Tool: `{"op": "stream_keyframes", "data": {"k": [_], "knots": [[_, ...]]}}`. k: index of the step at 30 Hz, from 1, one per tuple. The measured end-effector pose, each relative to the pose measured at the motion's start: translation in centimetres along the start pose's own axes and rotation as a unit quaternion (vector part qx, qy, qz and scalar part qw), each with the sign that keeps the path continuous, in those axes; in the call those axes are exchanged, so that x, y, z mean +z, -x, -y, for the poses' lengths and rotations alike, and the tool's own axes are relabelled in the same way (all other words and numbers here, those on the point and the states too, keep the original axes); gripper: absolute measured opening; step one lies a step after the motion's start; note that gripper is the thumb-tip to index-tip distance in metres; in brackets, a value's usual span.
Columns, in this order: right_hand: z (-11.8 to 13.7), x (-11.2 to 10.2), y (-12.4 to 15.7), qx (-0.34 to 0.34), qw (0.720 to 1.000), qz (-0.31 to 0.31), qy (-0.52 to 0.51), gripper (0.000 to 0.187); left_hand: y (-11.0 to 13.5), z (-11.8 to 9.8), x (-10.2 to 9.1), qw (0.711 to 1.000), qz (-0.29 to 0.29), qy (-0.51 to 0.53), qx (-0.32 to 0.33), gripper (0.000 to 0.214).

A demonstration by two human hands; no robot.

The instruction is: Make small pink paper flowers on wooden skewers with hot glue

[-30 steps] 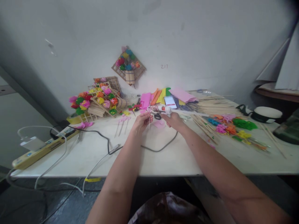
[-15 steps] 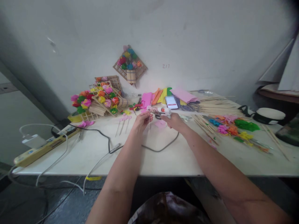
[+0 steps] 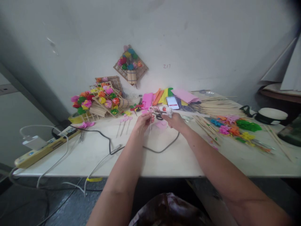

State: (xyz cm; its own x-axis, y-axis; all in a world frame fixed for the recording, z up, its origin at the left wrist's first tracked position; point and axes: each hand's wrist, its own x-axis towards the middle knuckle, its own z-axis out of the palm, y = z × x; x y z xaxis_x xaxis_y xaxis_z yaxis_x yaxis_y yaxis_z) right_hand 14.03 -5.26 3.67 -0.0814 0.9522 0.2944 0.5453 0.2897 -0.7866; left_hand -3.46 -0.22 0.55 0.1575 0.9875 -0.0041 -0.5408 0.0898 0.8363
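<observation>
My right hand [image 3: 174, 121] is wrapped round a white hot glue gun [image 3: 166, 110], its nozzle pointing left toward my other hand. A dark cord [image 3: 160, 152] runs from under it across the table. In my left hand [image 3: 144, 121], pinched fingers hold a thin stick [image 3: 150, 128] upright, with pink paper [image 3: 145, 112] close to the fingertips. I cannot tell whether the nozzle touches the stick. Between the hands lie black-handled scissors [image 3: 159, 117]. Pink paper pieces [image 3: 161, 125] rest on the table just below them.
Paper flowers on bamboo lattices [image 3: 103, 100] stand at the left. Behind my hands are coloured paper sheets [image 3: 148, 100] and a phone [image 3: 172, 103]. Bamboo sticks [image 3: 216, 108] and loose flowers [image 3: 232, 130] lie right. A power strip [image 3: 47, 147] with cables sits at the left edge.
The glue gun has shifted very slightly, its nozzle still close to the left fingers. Both hands keep their holds and almost the same places.
</observation>
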Motion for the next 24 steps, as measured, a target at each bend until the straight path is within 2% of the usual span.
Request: {"op": "stream_keyframes", "data": {"k": [12,24], "knots": [[0.57,-0.11,0.43,0.016,1.000,0.026,-0.005,0.043,-0.09,-0.23,-0.23,1.000,-0.010,0.017,0.006,0.004],[0.26,0.03,0.25,0.003,1.000,0.027,-0.006,0.042,-0.15,-0.17,-0.12,1.000,-0.009,0.022,-0.001,0.010]]}}
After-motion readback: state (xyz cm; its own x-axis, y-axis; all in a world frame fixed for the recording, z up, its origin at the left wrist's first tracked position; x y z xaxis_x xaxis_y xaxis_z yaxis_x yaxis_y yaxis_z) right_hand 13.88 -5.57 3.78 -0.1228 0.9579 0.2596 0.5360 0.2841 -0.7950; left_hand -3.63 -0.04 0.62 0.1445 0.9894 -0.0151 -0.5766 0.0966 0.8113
